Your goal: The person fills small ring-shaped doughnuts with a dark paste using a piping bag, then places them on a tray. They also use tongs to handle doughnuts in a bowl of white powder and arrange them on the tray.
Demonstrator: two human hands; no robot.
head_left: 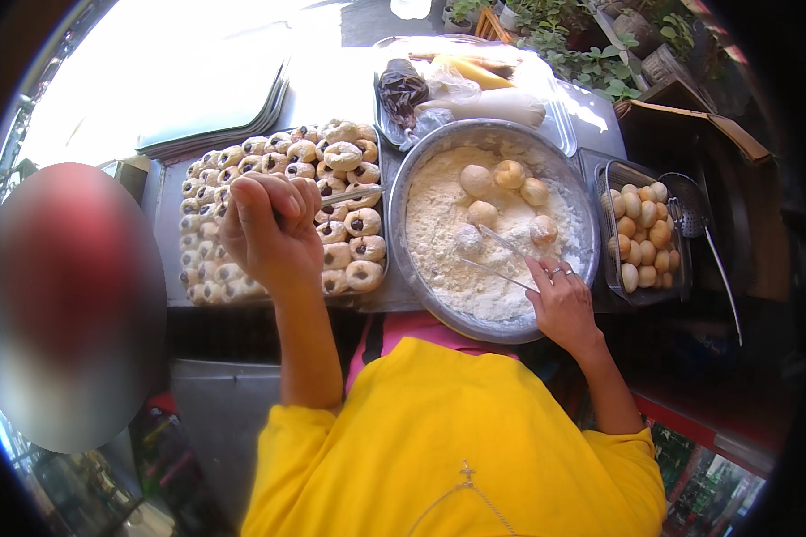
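Note:
My left hand (273, 224) is closed in a raised fist over the tray (386, 170). It grips a thin metal utensil (351, 195) that points right; its kind cannot be made out. Rows of filled, powder-dusted buns (364, 248) with dark centres cover the tray. My right hand (564, 300) pinches metal tongs (501, 271) at the near right of a wide metal bowl (501, 335). The tongs' tips lie apart, close to a powder-coated bun (467, 237). Several round buns (510, 174) rest on the pale powder (434, 268) in the bowl.
Right of the bowl stands a wire basket (607, 268) of plain buns (647, 231), with a long-handled skimmer (688, 219) beside it. Behind the bowl, a clear tray (560, 125) holds plastic bags (501, 106). Stacked trays (215, 116) lie far left. A blurred area (70, 304) covers the left side.

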